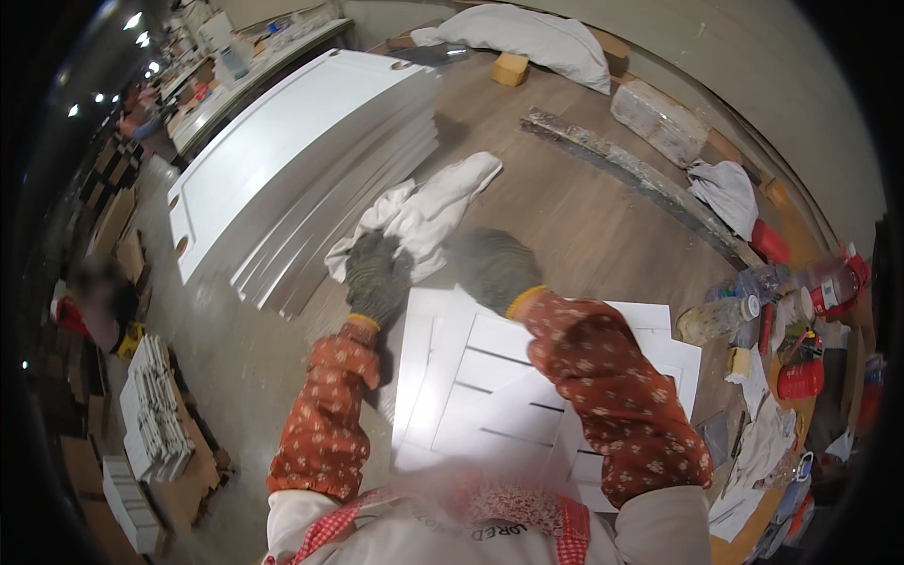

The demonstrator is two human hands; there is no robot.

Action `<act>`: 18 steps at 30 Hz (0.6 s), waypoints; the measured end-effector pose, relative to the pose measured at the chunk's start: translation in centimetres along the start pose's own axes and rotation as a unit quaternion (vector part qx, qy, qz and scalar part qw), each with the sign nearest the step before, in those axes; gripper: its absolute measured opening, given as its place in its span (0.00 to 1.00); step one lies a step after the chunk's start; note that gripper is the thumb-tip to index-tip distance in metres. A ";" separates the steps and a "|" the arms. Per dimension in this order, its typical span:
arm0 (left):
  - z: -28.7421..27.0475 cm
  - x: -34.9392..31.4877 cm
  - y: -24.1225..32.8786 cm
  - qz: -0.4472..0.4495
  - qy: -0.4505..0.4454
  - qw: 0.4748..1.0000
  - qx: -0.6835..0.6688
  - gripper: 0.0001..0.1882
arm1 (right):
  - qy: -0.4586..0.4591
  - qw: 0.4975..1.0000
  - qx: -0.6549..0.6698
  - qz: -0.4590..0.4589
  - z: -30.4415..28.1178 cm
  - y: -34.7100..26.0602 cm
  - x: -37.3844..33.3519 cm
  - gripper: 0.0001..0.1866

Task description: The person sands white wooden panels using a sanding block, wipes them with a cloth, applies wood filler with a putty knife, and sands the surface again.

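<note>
Both hands wear dark grey-green work gloves with yellow cuffs, below red floral sleeves. My left hand [377,278] is closed on the near left part of a crumpled white cloth [428,212], which lies beside a stack of panels. Just right of the cloth's near end, my right hand [494,268] is smeared by motion, so its fingers cannot be made out. Beneath and nearer to me lie white flat panels [443,377], overlapping at angles, some with dark slots. The right hand is over their far edge.
At the left rises a stack of white panels [301,104] with holes at the corners. A long stained bar [640,179] crosses the wooden table's right side. Bottles [720,320] and red containers [800,379] crowd the right edge. A wrapped block [659,122] sits at the back.
</note>
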State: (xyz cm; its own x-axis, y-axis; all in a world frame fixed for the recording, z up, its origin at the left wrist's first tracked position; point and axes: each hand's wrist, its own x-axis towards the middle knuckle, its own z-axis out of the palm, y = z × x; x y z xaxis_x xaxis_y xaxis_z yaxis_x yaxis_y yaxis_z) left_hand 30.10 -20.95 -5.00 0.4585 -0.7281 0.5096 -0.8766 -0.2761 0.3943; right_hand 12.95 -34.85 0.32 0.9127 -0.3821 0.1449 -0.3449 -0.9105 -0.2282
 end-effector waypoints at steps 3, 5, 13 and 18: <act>1.3 -0.1 0.6 -0.230 0.011 0.926 -0.299 0.20 | 0.009 0.996 0.061 0.069 -3.4 -2.2 0.4 0.11; 1.3 -0.5 -1.2 -0.040 -0.046 0.949 -0.310 0.20 | 0.140 0.990 0.015 -0.013 5.5 -0.2 2.6 0.13; -4.1 0.5 -1.3 -0.091 0.037 0.929 -0.357 0.22 | -0.034 0.669 0.717 -0.194 -4.1 -5.6 1.3 0.18; -2.6 6.8 -8.9 0.072 0.103 0.991 -0.040 0.23 | 0.109 0.990 0.026 0.091 -9.6 -6.1 -12.4 0.09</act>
State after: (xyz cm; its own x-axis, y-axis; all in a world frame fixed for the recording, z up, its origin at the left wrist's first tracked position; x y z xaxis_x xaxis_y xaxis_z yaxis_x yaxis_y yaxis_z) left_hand 41.39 -21.82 -3.09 0.3559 -0.6113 0.7068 -0.9247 -0.1209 0.3610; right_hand 1.64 -26.10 9.11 0.7657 -0.5691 0.2997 -0.4823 -0.8163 -0.3179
